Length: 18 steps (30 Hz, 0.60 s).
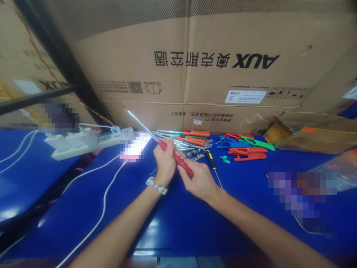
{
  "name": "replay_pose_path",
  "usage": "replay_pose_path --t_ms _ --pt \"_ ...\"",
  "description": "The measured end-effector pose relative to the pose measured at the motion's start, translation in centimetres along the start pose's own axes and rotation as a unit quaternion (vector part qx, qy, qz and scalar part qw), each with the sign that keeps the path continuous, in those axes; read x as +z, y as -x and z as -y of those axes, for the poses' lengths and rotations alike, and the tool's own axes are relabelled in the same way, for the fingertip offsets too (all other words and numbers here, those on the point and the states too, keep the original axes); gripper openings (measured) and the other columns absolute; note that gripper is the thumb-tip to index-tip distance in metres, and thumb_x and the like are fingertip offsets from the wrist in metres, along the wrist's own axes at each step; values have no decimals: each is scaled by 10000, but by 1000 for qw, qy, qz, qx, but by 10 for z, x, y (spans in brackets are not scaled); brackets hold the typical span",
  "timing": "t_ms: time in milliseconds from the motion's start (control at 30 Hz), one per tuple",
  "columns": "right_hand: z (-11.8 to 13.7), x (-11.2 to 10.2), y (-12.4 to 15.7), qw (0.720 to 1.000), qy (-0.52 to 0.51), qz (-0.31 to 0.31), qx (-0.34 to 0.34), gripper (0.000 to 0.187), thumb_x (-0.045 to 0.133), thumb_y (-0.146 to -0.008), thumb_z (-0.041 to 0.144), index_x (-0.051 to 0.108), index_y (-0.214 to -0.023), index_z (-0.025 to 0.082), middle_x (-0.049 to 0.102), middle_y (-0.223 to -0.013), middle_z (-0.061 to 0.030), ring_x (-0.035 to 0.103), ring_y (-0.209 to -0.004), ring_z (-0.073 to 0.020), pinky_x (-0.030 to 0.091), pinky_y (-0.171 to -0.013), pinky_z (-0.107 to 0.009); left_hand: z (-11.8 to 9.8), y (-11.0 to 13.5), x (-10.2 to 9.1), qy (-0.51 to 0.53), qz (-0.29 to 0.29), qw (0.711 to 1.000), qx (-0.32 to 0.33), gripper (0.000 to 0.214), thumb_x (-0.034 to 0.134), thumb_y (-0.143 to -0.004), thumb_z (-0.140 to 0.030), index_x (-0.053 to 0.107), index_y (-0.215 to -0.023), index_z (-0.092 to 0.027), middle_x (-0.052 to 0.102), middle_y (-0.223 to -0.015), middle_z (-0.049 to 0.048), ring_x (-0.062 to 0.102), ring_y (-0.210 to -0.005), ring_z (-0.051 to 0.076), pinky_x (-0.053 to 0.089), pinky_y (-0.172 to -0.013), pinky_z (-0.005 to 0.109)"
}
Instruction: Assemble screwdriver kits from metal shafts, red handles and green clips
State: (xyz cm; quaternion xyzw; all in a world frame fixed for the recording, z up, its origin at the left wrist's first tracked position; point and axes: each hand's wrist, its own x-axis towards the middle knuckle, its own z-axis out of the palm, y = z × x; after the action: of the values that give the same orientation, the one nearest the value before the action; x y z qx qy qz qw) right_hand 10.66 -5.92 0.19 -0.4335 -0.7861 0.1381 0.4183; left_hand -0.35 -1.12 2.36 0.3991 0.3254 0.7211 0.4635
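A red long-necked lighter [180, 160] is held up at a slant over the blue table, its thin metal tube pointing away to the upper left. My left hand [165, 158], with a watch at the wrist, is closed round the handle near the tube. Closer to me, my right hand [199, 176] grips the rear end of the same handle. Just beyond my hands lie several orange lighters [195, 134] with metal tubes. A yellow and black screwdriver [211, 160] rests to the right of them. Farther right are loose red handle shells [248, 152] and a green shell [259, 142].
A white power strip [92, 143] with plugs and cables lies at the left. A lit phone [135, 147] is beside it. Behind stands a large cardboard box wall [111, 59]. An open carton [315, 137] and a plastic bag [344, 167] are at the right.
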Motion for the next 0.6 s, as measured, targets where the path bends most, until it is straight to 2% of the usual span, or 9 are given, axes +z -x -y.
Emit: replay_pose_path --t_ms 133,233,400,600 --pt "4 1 -1 998 37 40 40 257 478 -947 284 664 -1058 146 752 -942 -117 723 -800 -236 509 -707 -287 2 0 -1 -13 11 1000 -13 415 681 -825 -388 424 -557 -203 470 -388 -67 540 -386 104 486 -475 214" --pt "4 1 -1 995 57 70 40 249 455 -952 269 653 -1042 147 745 -933 -112 713 -776 -236 483 -672 -285 2 -2 -3 -15 14 1000 -23 440 679 -825 -377 432 -509 -197 459 -383 -59 489 -366 87 466 -473 213" --pt "1 -1 0 990 99 88 43 254 417 -972 263 622 -1066 147 732 -947 -100 706 -781 -222 457 -663 -275 -1 -7 -7 14 39 994 -103 518 614 -862 -488 437 -475 -193 485 -416 -27 496 -395 91 456 -485 220" --pt "11 1 -1 968 203 129 65 321 375 -985 270 601 -1172 140 735 -1045 -106 716 -785 -244 453 -642 -301 3 -4 0 34 -64 988 -133 482 562 -874 -345 371 -454 -208 385 -383 -57 398 -341 81 352 -397 216"
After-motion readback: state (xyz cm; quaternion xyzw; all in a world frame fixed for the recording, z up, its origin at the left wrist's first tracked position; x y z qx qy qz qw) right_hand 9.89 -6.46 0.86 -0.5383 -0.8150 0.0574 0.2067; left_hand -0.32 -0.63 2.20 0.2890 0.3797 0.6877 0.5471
